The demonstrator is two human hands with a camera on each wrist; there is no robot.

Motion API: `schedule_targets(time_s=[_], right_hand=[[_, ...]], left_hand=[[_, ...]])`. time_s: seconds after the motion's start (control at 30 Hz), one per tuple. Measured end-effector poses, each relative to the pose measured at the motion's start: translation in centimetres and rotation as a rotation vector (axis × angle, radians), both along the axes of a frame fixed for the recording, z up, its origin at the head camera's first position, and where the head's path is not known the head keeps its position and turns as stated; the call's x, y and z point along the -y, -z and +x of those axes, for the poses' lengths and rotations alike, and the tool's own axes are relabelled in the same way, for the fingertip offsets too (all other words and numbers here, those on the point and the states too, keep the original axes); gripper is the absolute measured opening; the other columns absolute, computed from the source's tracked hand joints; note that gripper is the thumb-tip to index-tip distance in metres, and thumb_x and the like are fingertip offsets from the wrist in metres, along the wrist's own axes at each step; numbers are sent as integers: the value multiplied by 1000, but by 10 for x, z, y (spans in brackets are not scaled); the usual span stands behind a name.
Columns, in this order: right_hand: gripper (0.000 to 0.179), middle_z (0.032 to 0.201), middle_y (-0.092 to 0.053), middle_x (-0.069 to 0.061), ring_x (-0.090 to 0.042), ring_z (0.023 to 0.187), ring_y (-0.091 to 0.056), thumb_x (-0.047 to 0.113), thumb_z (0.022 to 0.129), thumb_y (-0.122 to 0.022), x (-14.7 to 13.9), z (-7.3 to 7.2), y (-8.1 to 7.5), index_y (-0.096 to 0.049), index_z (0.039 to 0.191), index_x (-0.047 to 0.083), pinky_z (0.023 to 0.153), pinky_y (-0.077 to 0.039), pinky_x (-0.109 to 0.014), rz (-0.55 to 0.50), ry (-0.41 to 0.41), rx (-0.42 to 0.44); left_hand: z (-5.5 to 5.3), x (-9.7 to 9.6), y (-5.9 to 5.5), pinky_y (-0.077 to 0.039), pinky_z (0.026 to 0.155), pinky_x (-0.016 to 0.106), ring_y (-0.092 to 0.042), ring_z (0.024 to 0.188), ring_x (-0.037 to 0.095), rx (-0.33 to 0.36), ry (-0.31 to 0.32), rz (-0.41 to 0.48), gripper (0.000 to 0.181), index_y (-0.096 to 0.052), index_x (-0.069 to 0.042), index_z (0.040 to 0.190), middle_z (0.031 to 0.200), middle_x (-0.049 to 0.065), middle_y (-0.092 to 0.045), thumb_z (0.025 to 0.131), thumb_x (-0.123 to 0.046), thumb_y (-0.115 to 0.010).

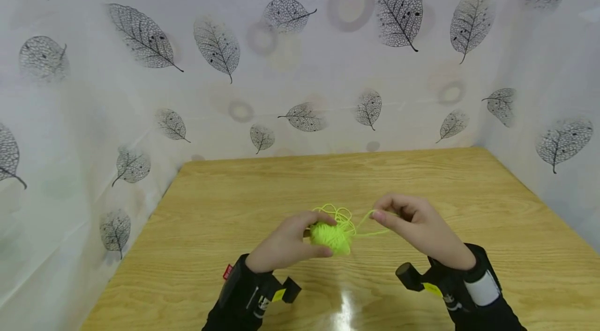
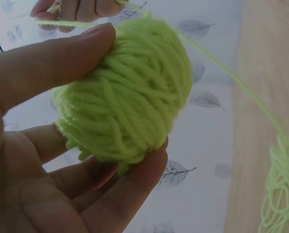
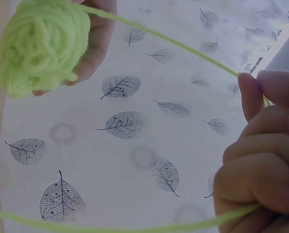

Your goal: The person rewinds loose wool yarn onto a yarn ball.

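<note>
A neon yellow-green ball of yarn [image 1: 330,237] is held by my left hand [image 1: 292,241], thumb on the near side and fingers round the far side. The left wrist view shows its wound strands [image 2: 129,92] up close. My right hand [image 1: 417,224], to the right of the ball, pinches a yarn strand [image 3: 168,40] between thumb and index finger. That strand runs straight from the ball to the fingertips. A second length of yarn [image 3: 134,227] passes through the curled lower fingers of the right hand.
Loose loops of yarn [image 2: 282,184] lie on the wooden table [image 1: 234,190] just beyond the ball. White cloth with a leaf print [image 1: 309,60] hangs at the back and both sides of the table. Each wrist wears a black camera mount [image 1: 461,281].
</note>
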State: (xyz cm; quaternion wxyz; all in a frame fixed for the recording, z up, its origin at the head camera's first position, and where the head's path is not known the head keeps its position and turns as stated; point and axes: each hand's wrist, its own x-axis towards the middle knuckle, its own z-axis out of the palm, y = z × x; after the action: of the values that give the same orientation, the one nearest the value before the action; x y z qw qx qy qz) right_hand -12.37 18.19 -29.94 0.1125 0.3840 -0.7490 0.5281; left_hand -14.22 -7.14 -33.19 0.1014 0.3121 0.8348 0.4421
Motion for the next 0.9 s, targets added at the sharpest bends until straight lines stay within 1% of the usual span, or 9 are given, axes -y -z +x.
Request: schedule_targets(time_s=[0.13, 0.3, 0.4, 0.5, 0.6, 0.67, 0.77, 0.83, 0.9], right_hand=[[23, 60, -37, -1, -14, 45, -29, -13, 89, -48, 2, -5, 0, -61, 90, 7, 38, -26, -32, -44, 30, 35], [19, 55, -30, -3, -14, 44, -26, -11, 92, -46, 5, -13, 5, -60, 92, 1, 39, -23, -32, -134, 31, 81], [17, 54, -29, -3, -15, 44, -25, -8, 93, -46, 7, -18, 9, -61, 93, 1, 39, -22, -32, -165, 57, 109], [16, 53, -29, -3, -16, 43, -24, -5, 93, -48, 10, -24, 14, -63, 92, 2, 39, -21, -33, -197, 90, 143], [17, 52, -28, -4, -17, 42, -23, -4, 93, -49, 12, -30, 19, -65, 91, 3, 39, -19, -34, -238, 96, 177], [18, 51, -28, -4, -17, 41, -22, -5, 93, -49, 13, -35, 24, -65, 90, 3, 38, -18, -34, -255, 81, 186], [20, 51, -27, -4, -17, 41, -21, -5, 93, -48, 16, -40, 32, -66, 90, 5, 37, -17, -34, -269, 64, 192], [20, 50, -27, -4, -17, 40, -21, -5, 93, -48, 19, -43, 36, -66, 90, 4, 37, -16, -35, -268, 57, 198], [17, 50, -26, -4, -18, 40, -20, -3, 93, -48, 22, -44, 39, -65, 90, -1, 37, -16, -35, -257, 60, 215]], left_hand=[[1, 0, -1, -49, 82, 34, -53, 95, 11, 23, 75, 29, 44, -56, -15, 119, 116, -4, -56, 79, -23, -72], [2, 1, -3, -53, 80, 29, -55, 95, 12, 115, 171, 126, 43, -55, -11, 119, 116, 1, -56, 79, -15, -71], [4, 1, -5, -53, 80, 28, -55, 97, 12, 182, 218, 169, 44, -55, -9, 120, 116, 3, -55, 79, -11, -71], [5, 2, -8, -52, 82, 29, -55, 99, 12, 220, 255, 188, 43, -55, -9, 120, 117, 4, -55, 80, -9, -71], [7, 3, -12, -52, 82, 31, -56, 99, 13, 256, 287, 225, 43, -55, -7, 120, 118, 7, -54, 80, -4, -69], [8, 5, -13, -53, 81, 31, -57, 97, 13, 286, 312, 269, 44, -53, -2, 121, 117, 11, -54, 80, 1, -68], [8, 8, -15, -53, 79, 29, -56, 95, 14, 319, 347, 369, 45, -49, 5, 122, 117, 17, -52, 80, 5, -66], [8, 10, -15, -53, 78, 27, -55, 95, 15, 352, 365, 446, 48, -45, 10, 123, 118, 16, -51, 82, -1, -66], [8, 11, -15, -52, 78, 25, -54, 96, 15, 373, 369, 525, 54, -42, 12, 123, 118, 12, -50, 82, -10, -68]])
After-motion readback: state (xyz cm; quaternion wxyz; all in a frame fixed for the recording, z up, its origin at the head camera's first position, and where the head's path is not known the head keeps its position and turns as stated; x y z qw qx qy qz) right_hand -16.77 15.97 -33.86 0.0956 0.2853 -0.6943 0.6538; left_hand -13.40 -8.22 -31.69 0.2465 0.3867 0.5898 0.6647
